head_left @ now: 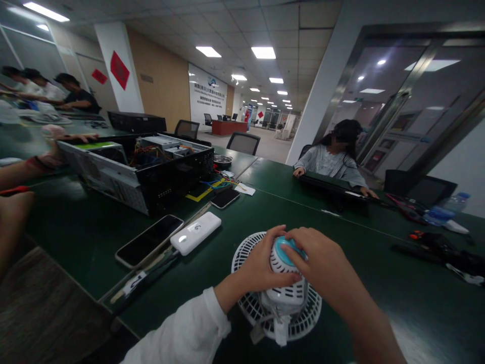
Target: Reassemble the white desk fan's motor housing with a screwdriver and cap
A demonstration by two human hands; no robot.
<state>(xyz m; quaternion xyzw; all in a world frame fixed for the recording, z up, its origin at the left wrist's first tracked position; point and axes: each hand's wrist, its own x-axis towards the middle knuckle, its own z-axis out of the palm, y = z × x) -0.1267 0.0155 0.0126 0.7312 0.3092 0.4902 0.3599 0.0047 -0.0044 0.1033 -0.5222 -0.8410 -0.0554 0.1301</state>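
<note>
A white fan (286,298) with a slotted motor housing and a round grille lies grille-down on the green table (204,313). A light blue cap (287,251) tops the housing. My left hand (261,265) is wrapped round the upper housing, its thumb across the near side. My right hand (316,253) has its fingers curled on the blue cap from the right, and they cover part of it.
Left of the fan lie a white power bank (196,233), a phone (149,240) and a smaller phone (225,198). Beyond stands an open computer case (140,167). A person (333,156) sits across the table; another person's hands are at the far left.
</note>
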